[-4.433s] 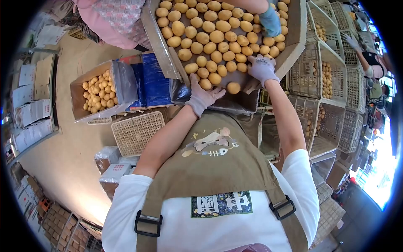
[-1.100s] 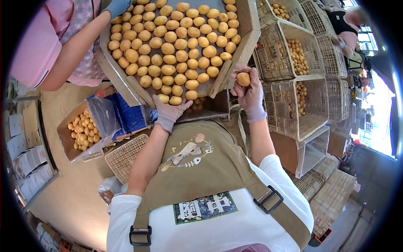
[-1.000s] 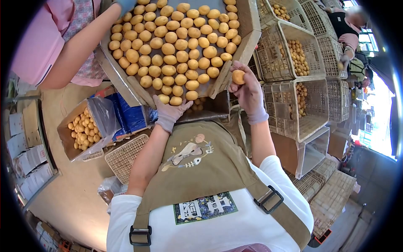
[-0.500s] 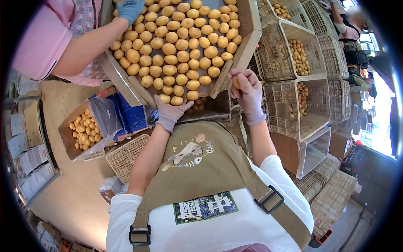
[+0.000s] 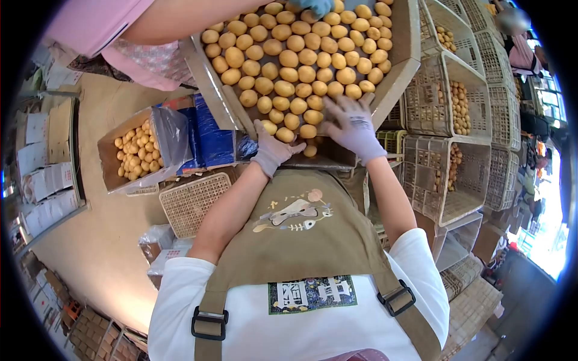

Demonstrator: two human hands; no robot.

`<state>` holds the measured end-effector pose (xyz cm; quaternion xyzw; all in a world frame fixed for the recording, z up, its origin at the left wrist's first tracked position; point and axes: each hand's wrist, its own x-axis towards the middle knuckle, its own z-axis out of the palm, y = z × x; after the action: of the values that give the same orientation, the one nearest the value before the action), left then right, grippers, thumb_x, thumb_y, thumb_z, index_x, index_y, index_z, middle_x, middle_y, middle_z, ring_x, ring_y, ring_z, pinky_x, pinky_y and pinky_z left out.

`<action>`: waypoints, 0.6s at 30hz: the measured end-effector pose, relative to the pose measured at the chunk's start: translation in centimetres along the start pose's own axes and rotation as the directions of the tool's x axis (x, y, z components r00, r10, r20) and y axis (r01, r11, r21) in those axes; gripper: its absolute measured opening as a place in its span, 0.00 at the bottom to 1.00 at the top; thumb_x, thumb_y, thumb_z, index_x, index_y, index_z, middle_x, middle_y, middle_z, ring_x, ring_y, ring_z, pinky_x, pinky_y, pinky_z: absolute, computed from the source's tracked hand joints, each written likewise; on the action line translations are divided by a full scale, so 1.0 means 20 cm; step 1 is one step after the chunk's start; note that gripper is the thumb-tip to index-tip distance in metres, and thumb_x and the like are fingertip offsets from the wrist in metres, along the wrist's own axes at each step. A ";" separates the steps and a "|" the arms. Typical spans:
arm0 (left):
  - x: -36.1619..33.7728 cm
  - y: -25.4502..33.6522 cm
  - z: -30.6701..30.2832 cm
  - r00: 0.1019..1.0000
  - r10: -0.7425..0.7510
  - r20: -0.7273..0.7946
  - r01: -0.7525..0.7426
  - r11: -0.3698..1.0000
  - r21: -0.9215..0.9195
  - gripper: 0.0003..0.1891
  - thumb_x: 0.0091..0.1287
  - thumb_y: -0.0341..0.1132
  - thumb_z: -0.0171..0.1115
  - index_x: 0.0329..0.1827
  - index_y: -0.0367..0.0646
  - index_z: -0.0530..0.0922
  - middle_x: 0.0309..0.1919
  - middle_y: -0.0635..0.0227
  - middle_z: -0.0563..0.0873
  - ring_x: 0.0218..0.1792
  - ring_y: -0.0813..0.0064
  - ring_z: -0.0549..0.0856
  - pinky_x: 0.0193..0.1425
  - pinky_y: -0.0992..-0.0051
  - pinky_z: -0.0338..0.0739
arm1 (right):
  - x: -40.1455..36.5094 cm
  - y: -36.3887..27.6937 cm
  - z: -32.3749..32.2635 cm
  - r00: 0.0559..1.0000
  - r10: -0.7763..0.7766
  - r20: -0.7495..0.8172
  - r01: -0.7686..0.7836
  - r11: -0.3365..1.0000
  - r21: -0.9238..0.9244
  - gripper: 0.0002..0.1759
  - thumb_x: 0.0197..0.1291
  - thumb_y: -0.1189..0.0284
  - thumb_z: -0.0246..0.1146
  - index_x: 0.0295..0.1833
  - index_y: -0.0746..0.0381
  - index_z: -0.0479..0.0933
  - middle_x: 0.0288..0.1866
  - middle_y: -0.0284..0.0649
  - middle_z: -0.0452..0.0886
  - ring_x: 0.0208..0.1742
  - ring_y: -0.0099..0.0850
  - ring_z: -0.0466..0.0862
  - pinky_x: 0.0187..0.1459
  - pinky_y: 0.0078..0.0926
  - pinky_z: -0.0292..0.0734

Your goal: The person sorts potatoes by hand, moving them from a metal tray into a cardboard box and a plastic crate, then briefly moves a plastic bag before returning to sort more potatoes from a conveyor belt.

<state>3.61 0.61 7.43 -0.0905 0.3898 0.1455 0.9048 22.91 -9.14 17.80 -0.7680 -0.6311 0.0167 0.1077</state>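
Many round yellow-brown fruits [image 5: 307, 57] lie spread on a sorting tray [image 5: 394, 84] with raised sides. At the tray's narrow lower end, my gloved left hand [image 5: 274, 147] has its fingers spread beside the nearest fruits and holds nothing. Across the outlet, my gloved right hand [image 5: 355, 127] reaches over the tray's right edge, fingers apart, touching or just above the fruits there. One fruit [image 5: 310, 150] sits lower, in the opening between my hands, above a dark box [image 5: 328, 157].
A co-worker's blue-gloved hand [image 5: 313, 6] is over the tray's far end. A lined box of fruits [image 5: 138, 150] and an empty plastic basket [image 5: 195, 201] stand at the left. Stacked crates [image 5: 421, 174], some holding fruits, are at the right.
My right hand has moved from outside the tray's right edge, where it held a fruit, onto the fruits, and its fingers have opened. The view has shifted; the co-worker's arm reaches farther across.
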 end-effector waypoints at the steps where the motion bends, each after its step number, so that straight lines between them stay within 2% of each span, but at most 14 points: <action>1: 0.01 0.02 -0.01 0.998 -0.052 -0.031 0.051 0.999 -0.004 0.46 0.65 0.78 0.40 0.79 0.59 0.59 0.74 0.65 0.68 0.75 0.52 0.64 0.74 0.29 0.49 | 0.00 -0.01 0.03 0.951 0.095 0.295 -0.059 0.990 -0.129 0.25 0.61 0.55 0.62 0.62 0.50 0.78 0.61 0.41 0.80 0.64 0.41 0.78 0.69 0.48 0.64; 3: -0.04 0.03 0.02 0.989 -0.081 -0.123 0.080 0.997 -0.012 0.39 0.69 0.69 0.46 0.77 0.57 0.62 0.74 0.66 0.69 0.77 0.57 0.62 0.75 0.33 0.51 | 0.16 0.02 0.02 0.820 0.266 0.506 -0.380 0.915 0.134 0.26 0.62 0.54 0.62 0.65 0.50 0.78 0.66 0.42 0.78 0.67 0.42 0.76 0.70 0.49 0.63; 4: 0.02 0.03 -0.08 0.999 0.038 0.027 -0.043 0.972 0.229 0.36 0.70 0.66 0.48 0.76 0.57 0.63 0.74 0.66 0.70 0.78 0.59 0.62 0.75 0.34 0.52 | 0.16 0.03 0.09 0.927 0.334 0.170 -0.365 0.908 0.207 0.27 0.63 0.55 0.61 0.66 0.51 0.78 0.67 0.43 0.78 0.66 0.47 0.77 0.70 0.49 0.64; 5: 0.13 0.03 -0.26 0.972 0.122 0.199 -0.199 0.879 0.434 0.34 0.71 0.63 0.50 0.75 0.57 0.64 0.73 0.67 0.71 0.78 0.61 0.61 0.75 0.36 0.53 | 0.15 0.04 0.12 0.974 0.163 -0.155 -0.181 0.978 -0.106 0.27 0.63 0.55 0.61 0.66 0.51 0.78 0.68 0.44 0.78 0.64 0.52 0.79 0.69 0.49 0.65; 7: 0.13 0.03 -0.30 0.960 0.133 0.247 -0.241 0.842 0.483 0.30 0.72 0.57 0.53 0.73 0.56 0.67 0.72 0.68 0.72 0.78 0.63 0.62 0.75 0.38 0.55 | 0.18 0.11 0.14 0.969 0.205 0.142 -0.208 0.978 0.006 0.26 0.63 0.55 0.60 0.65 0.51 0.78 0.64 0.46 0.81 0.61 0.51 0.81 0.65 0.45 0.71; 8: 0.13 0.02 -0.28 0.988 0.083 0.130 -0.124 0.929 0.348 0.28 0.72 0.55 0.54 0.72 0.56 0.68 0.72 0.68 0.73 0.77 0.64 0.62 0.75 0.39 0.56 | 0.26 0.18 0.12 0.910 0.289 0.297 -0.319 0.946 0.058 0.26 0.63 0.55 0.60 0.65 0.51 0.79 0.59 0.47 0.84 0.58 0.48 0.84 0.61 0.42 0.76; 9: 0.09 0.02 -0.20 1.000 0.012 0.023 -0.016 0.982 0.187 0.26 0.72 0.53 0.54 0.71 0.56 0.69 0.71 0.68 0.73 0.77 0.64 0.62 0.74 0.40 0.57 | 0.33 0.19 0.08 0.887 0.399 0.232 -0.438 0.887 0.148 0.24 0.65 0.55 0.58 0.62 0.52 0.80 0.54 0.48 0.86 0.54 0.48 0.86 0.58 0.41 0.79; 10: -0.01 0.01 -0.09 1.000 0.013 0.017 -0.016 0.983 0.185 0.32 0.71 0.61 0.53 0.75 0.59 0.65 0.74 0.68 0.69 0.78 0.62 0.61 0.76 0.36 0.53 | 0.41 0.18 0.04 0.897 0.418 0.146 -0.438 0.883 0.167 0.25 0.66 0.55 0.58 0.64 0.53 0.79 0.56 0.48 0.85 0.56 0.49 0.85 0.59 0.42 0.78; 11: -0.03 0.01 -0.03 1.000 0.029 -0.004 -0.028 0.991 0.130 0.35 0.70 0.64 0.52 0.76 0.59 0.63 0.75 0.68 0.67 0.78 0.60 0.61 0.76 0.35 0.53 | 0.51 0.18 0.03 0.898 0.436 0.055 -0.438 0.879 0.186 0.25 0.67 0.54 0.57 0.65 0.54 0.78 0.59 0.49 0.83 0.58 0.49 0.84 0.60 0.43 0.77; 13: -0.06 -0.01 0.03 0.997 0.059 -0.050 -0.057 0.998 0.028 0.41 0.68 0.71 0.49 0.79 0.61 0.59 0.77 0.67 0.63 0.78 0.58 0.61 0.76 0.33 0.53 | 0.65 0.27 0.25 0.919 0.391 0.046 -0.393 0.905 0.162 0.29 0.67 0.54 0.57 0.69 0.55 0.72 0.66 0.49 0.79 0.64 0.47 0.81 0.61 0.43 0.77; 14: -0.05 -0.01 0.02 0.998 0.061 -0.010 -0.060 0.998 0.013 0.43 0.67 0.74 0.48 0.80 0.62 0.58 0.78 0.67 0.62 0.79 0.57 0.61 0.75 0.32 0.56 | 0.69 0.20 0.22 0.916 0.385 0.117 -0.389 0.921 0.017 0.33 0.67 0.54 0.57 0.73 0.56 0.66 0.70 0.50 0.74 0.68 0.46 0.78 0.62 0.44 0.76; 15: -0.02 -0.01 0.00 0.997 0.064 0.033 -0.064 0.998 -0.003 0.46 0.65 0.77 0.46 0.81 0.63 0.56 0.79 0.67 0.61 0.79 0.56 0.61 0.73 0.32 0.58 | 0.74 0.14 0.18 0.847 0.479 0.233 -0.477 0.876 -0.067 0.35 0.65 0.52 0.58 0.74 0.55 0.65 0.68 0.50 0.75 0.68 0.46 0.78 0.63 0.44 0.75; 17: 0.02 -0.02 -0.04 0.990 0.070 0.120 -0.066 0.997 -0.039 0.51 0.61 0.83 0.42 0.82 0.64 0.53 0.80 0.67 0.59 0.79 0.54 0.61 0.70 0.32 0.64 | 0.75 0.16 0.19 0.824 0.525 0.215 -0.543 0.839 0.032 0.35 0.62 0.50 0.60 0.72 0.55 0.68 0.64 0.51 0.77 0.65 0.49 0.79 0.63 0.45 0.75; 18: 0.03 -0.02 -0.04 0.987 0.044 0.157 -0.037 0.998 -0.048 0.51 0.61 0.84 0.38 0.82 0.63 0.54 0.81 0.67 0.59 0.79 0.52 0.61 0.71 0.32 0.62 | 0.72 0.17 0.19 0.864 0.482 0.147 -0.499 0.858 0.117 0.35 0.62 0.50 0.61 0.71 0.54 0.69 0.63 0.51 0.77 0.64 0.50 0.79 0.62 0.46 0.76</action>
<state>3.65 0.23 6.42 -0.0910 0.3153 0.1793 0.9274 28.48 4.76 15.14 -0.8909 -0.4162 0.1348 0.1221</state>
